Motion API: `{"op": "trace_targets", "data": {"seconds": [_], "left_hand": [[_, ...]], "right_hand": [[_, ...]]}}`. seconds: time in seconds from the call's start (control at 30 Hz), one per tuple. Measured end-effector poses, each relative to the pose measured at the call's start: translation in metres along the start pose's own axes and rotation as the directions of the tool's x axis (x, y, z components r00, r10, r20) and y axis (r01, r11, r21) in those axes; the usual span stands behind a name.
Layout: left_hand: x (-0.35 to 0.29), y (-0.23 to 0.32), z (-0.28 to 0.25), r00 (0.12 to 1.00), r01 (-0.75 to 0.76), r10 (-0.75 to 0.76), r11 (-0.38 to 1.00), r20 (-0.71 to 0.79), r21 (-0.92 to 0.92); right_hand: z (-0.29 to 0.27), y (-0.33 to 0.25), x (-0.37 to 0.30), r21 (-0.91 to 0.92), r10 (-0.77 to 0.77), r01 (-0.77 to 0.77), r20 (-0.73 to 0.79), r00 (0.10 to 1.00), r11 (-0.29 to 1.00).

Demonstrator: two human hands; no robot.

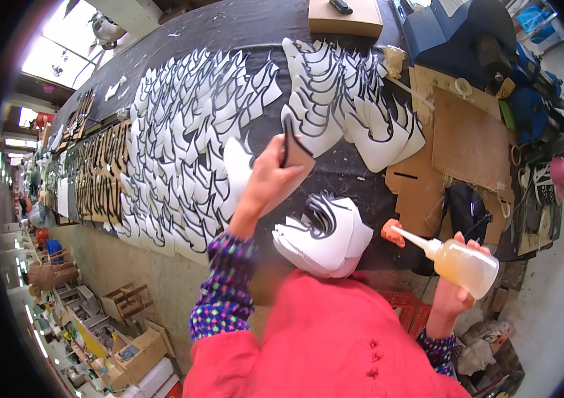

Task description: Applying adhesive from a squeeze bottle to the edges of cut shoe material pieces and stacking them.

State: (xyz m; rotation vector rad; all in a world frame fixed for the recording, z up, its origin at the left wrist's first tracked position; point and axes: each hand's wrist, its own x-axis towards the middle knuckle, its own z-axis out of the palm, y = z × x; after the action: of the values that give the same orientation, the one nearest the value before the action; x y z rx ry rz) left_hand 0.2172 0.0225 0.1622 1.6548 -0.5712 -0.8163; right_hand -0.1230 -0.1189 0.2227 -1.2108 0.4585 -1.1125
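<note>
Two grips: near centre, toward twelve o'clock, pinching a pale, curved, dark-edged sheet piece [298, 159] in the left hand [270, 175], perhaps to spare its edges; at four o'clock, wrapping the right hand [452, 298] around an amber-tinted, translucent plastic bottle [466, 266] with long white nozzle [415, 239] toward ten. Fanned at ten, seemingly to expose dark edges: overlapping white curved sheet pieces [185, 142].
</note>
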Motion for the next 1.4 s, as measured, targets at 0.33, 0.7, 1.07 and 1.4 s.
{"op": "trace_targets", "data": {"seconds": [0.33,0.7,1.07,1.4], "left_hand": [[0.149,-0.166,0.055,0.990,-0.136,0.141,0.967,-0.010,0.214],[0.147,-0.152,0.084,0.938,-0.012,0.206,0.823,-0.279,0.568],[0.121,-0.135,0.079,0.914,0.170,0.149,0.704,-0.378,0.689],[-0.108,-0.123,0.126,0.954,0.297,-0.205,0.756,-0.220,0.583]], "right_hand": [[0.006,0.018,0.002,0.045,0.187,-0.182,-0.149,0.971,0.982],[0.020,0.022,0.007,0.145,0.285,-0.264,-0.152,0.946,0.954],[0.010,0.010,-0.007,0.177,0.280,-0.262,-0.086,0.956,0.949],[-0.004,-0.009,-0.001,0.271,0.309,-0.311,0.050,0.950,0.911]]}}
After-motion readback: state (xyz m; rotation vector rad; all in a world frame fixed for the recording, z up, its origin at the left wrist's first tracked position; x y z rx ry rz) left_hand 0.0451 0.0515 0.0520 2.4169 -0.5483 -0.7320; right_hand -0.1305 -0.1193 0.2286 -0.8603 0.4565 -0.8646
